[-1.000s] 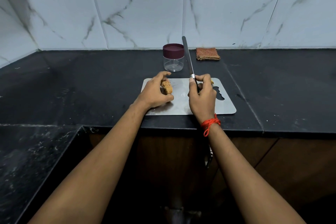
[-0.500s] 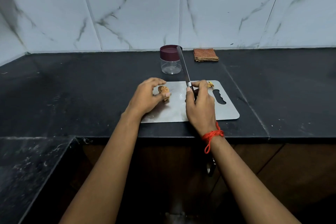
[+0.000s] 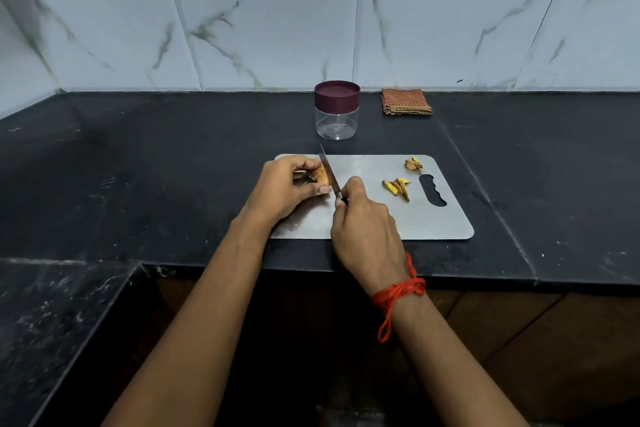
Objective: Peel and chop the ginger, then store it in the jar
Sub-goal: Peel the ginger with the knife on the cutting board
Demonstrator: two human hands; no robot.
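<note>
The knife [image 3: 329, 172] blade — previously raised toward the jar — now lies against the ginger [image 3: 320, 174] in the left hand [image 3: 289, 189]. Peel strips [image 3: 397, 188] are now exposed on the board [image 3: 433, 218].

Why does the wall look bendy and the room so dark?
Head view: the wide-angle lens bows the wall tiles near the edges; dim, bluish light leaves the black counter murky; the steel cutting board shows a soft dull sheen, no harsh glare; the left corner is smeared.
</note>
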